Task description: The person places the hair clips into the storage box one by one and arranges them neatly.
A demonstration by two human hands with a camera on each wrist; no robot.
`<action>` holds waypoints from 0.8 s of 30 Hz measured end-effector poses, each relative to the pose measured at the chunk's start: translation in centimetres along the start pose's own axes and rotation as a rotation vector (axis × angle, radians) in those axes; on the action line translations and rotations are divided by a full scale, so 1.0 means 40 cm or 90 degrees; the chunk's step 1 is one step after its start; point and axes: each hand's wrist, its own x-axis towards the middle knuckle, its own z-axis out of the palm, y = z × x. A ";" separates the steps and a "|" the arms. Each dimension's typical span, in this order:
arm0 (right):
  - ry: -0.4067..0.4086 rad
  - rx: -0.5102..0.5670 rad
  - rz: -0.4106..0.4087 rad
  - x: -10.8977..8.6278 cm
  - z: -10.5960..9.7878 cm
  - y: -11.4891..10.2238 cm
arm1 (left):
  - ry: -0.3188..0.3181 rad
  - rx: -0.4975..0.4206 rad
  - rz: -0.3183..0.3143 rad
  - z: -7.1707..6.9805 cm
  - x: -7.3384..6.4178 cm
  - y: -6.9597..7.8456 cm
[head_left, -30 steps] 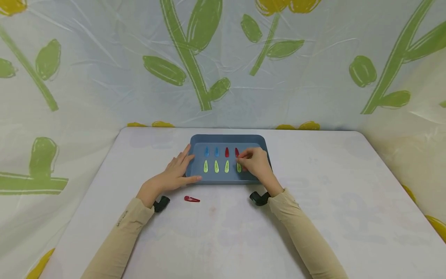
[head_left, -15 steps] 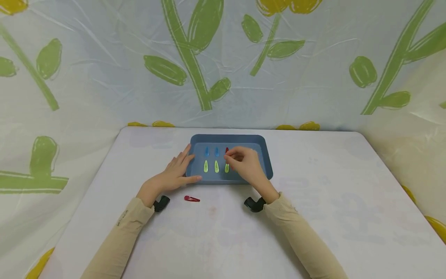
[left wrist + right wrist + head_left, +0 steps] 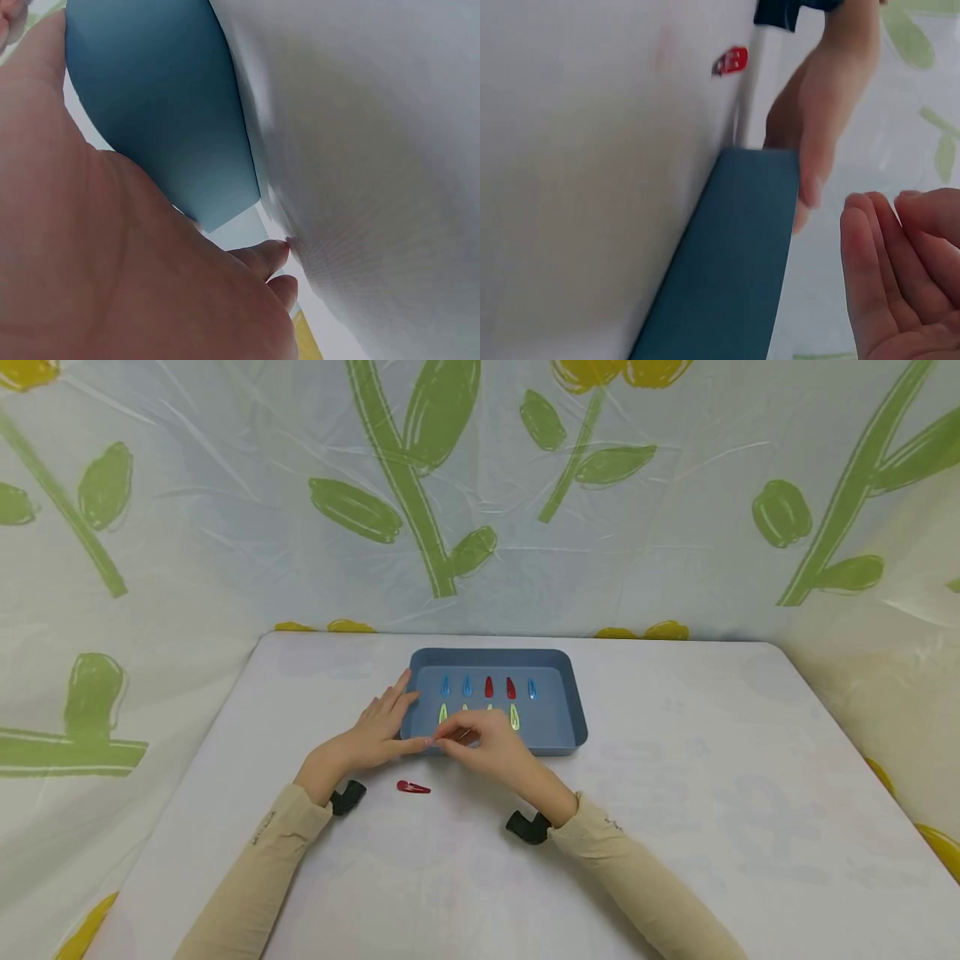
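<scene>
A blue tray (image 3: 543, 739) holds two rows of snap hair clips. Its back row has blue clips, red clips (image 3: 511, 687) and a blue clip (image 3: 532, 689) at the right; the front row is yellow-green (image 3: 514, 717), partly hidden by my right hand. My left hand (image 3: 371, 735) rests spread against the tray's left side, thumb at the front-left corner. Over the tray's front edge, my right hand (image 3: 487, 743) is loosely bent, its fingertips close to the left thumb. In the right wrist view its fingers (image 3: 862, 247) and thumb show nothing between them.
A red hair clip (image 3: 413, 787) lies on the white table (image 3: 675, 760) in front of the tray, near the left wrist. Dark wrist cameras (image 3: 527, 827) sit under both wrists. A leaf-patterned curtain (image 3: 637, 552) hangs behind the table.
My right hand has moved left and towards me, from the tray's right side to its front-left part, uncovering the right-hand blue clip. The left hand has stayed in place.
</scene>
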 end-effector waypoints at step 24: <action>-0.378 -0.080 -0.015 -0.028 0.072 -0.023 | 0.002 0.006 -0.007 0.003 0.004 0.000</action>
